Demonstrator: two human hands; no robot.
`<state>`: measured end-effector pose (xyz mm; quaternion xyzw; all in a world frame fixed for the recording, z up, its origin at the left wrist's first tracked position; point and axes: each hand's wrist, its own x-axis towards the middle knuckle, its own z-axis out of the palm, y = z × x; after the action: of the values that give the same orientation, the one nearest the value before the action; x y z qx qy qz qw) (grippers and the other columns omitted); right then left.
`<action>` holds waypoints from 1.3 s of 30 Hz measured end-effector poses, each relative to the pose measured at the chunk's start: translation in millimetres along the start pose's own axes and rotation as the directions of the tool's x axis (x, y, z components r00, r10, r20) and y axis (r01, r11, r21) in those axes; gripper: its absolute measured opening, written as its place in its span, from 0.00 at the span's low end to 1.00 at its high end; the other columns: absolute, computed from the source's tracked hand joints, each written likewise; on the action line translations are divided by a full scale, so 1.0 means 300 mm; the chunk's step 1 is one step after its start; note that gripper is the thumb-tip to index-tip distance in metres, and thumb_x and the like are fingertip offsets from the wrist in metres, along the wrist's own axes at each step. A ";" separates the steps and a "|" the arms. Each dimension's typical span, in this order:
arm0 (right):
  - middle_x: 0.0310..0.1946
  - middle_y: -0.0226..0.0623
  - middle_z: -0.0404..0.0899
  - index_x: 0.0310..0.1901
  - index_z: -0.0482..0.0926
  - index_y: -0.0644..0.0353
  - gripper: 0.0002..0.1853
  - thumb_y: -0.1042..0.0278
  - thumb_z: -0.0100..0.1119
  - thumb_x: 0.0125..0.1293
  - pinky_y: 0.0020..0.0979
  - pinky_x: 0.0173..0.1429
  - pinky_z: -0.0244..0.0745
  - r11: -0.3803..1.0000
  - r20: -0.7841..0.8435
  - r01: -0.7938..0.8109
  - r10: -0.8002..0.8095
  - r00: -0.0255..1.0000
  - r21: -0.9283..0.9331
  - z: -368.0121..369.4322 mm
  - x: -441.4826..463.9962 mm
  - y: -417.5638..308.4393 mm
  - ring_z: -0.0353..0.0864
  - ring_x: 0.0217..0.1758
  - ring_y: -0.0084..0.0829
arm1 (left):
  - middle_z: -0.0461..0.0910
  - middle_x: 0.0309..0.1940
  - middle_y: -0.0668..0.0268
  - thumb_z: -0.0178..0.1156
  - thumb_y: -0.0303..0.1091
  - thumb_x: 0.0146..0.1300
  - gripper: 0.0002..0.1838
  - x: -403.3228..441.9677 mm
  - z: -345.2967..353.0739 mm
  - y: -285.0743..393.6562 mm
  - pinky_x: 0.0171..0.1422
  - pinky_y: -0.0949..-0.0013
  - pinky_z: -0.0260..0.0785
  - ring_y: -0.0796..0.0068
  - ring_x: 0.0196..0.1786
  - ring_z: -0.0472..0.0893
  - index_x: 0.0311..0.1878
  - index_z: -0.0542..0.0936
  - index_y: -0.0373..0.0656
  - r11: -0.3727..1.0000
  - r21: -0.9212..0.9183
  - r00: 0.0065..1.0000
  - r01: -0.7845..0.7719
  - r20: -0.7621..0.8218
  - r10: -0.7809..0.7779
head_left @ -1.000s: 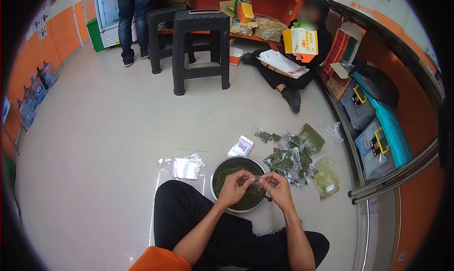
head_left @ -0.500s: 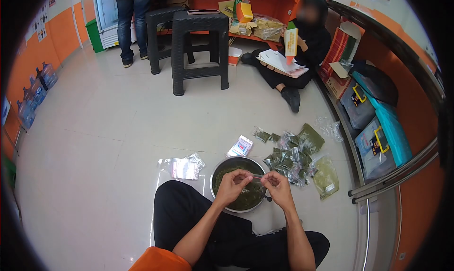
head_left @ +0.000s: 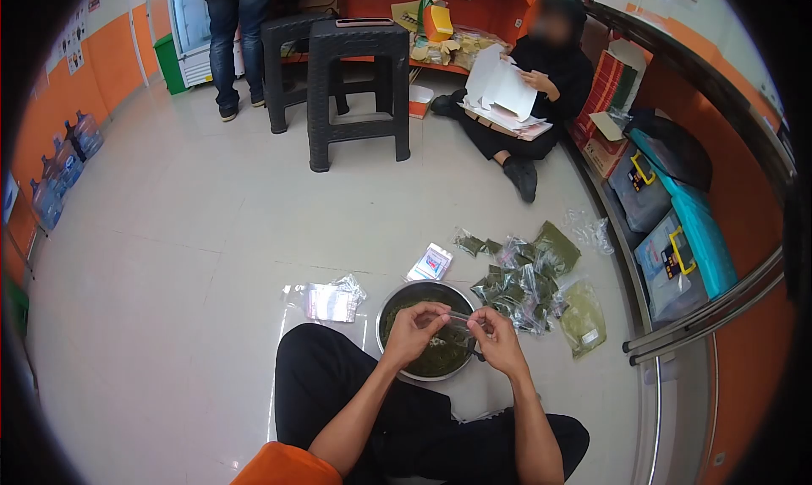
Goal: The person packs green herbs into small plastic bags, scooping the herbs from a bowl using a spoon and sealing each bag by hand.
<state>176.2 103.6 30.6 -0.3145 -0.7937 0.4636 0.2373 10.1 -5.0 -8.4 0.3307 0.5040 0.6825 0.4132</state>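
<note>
Between my left hand [head_left: 413,336] and my right hand [head_left: 497,341], a small clear plastic bag [head_left: 458,319] is pinched by its top edge. Both hands are above a round steel bowl [head_left: 384,306] that holds a dark green, leafy-looking mass [head_left: 436,358]. To the right of the bowl lies a pile of filled green bags [head_left: 516,289], with a larger flat green bag [head_left: 582,317] beside it. A pack of bags [head_left: 430,263] sits just behind the bowl, and a stack of clear bags [head_left: 331,302] is to its left.
A seated person [head_left: 554,71] handles white folded card at the back right. Another person [head_left: 233,41] stands near a fridge. Dark stools [head_left: 359,130] stand at the back. A shelf with lidded boxes [head_left: 672,265] runs along the right. Water bottles [head_left: 63,164] line the left wall.
The seated person has turned and lowered the yellow and white box, which now shows its white side. My hands have barely moved, with the small bag still between them.
</note>
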 end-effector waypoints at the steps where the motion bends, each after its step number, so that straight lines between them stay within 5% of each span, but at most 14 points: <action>1: 0.34 0.39 0.82 0.39 0.80 0.67 0.06 0.74 0.65 0.65 0.30 0.40 0.75 1.000 -0.001 -0.002 0.002 1.000 0.007 0.000 0.001 0.000 0.82 0.35 0.30 | 0.83 0.50 0.63 0.65 0.25 0.67 0.06 0.000 -0.002 -0.003 0.58 0.73 0.74 0.78 0.50 0.82 0.45 0.82 0.34 1.000 0.010 1.000 -0.018 0.010 0.018; 7: 0.32 0.38 0.82 0.38 0.80 0.66 0.06 0.75 0.67 0.62 0.31 0.40 0.75 0.997 0.031 0.050 -0.048 0.998 -0.056 -0.005 -0.006 -0.076 0.81 0.34 0.29 | 0.79 0.43 0.66 0.60 0.24 0.70 0.06 -0.006 0.014 0.003 0.52 0.73 0.72 0.78 0.44 0.79 0.47 0.79 0.34 0.971 0.213 0.994 -0.108 0.003 0.109; 22: 0.29 0.38 0.82 0.36 0.80 0.66 0.05 0.75 0.66 0.62 0.30 0.37 0.73 0.993 0.084 0.115 -0.112 0.990 -0.033 0.001 -0.002 -0.051 0.81 0.32 0.27 | 0.80 0.45 0.63 0.63 0.28 0.67 0.08 -0.005 0.002 0.034 0.56 0.67 0.74 0.69 0.50 0.81 0.46 0.80 0.35 0.908 0.361 0.972 -0.214 0.168 0.163; 28: 0.29 0.38 0.82 0.36 0.80 0.66 0.06 0.74 0.66 0.62 0.29 0.36 0.73 0.995 0.072 0.084 -0.079 0.994 -0.061 0.004 -0.006 -0.037 0.81 0.32 0.27 | 0.81 0.46 0.62 0.64 0.29 0.66 0.08 -0.006 0.016 0.021 0.53 0.67 0.72 0.69 0.50 0.81 0.45 0.81 0.36 0.946 0.242 0.971 -0.216 0.155 0.182; 34: 0.27 0.35 0.80 0.36 0.80 0.65 0.06 0.71 0.65 0.64 0.28 0.32 0.70 0.987 0.063 0.157 -0.159 0.985 0.039 0.024 -0.003 -0.029 0.78 0.28 0.24 | 0.84 0.39 0.61 0.66 0.30 0.65 0.08 -0.007 -0.001 0.042 0.55 0.67 0.72 0.68 0.46 0.83 0.42 0.84 0.35 0.924 0.338 0.977 -0.178 0.169 0.126; 39: 0.27 0.33 0.80 0.36 0.80 0.64 0.06 0.71 0.65 0.65 0.27 0.31 0.68 0.993 0.108 0.107 -0.101 0.989 -0.051 0.010 -0.007 -0.024 0.74 0.25 0.21 | 0.85 0.38 0.59 0.67 0.32 0.64 0.09 -0.008 0.003 0.042 0.54 0.66 0.71 0.67 0.45 0.84 0.41 0.86 0.35 0.935 0.298 0.975 -0.195 0.165 0.150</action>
<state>173.6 97.5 35.3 -0.2545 -0.8331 0.4438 0.2101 9.1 -8.6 4.0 0.4819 0.5442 0.6031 0.3285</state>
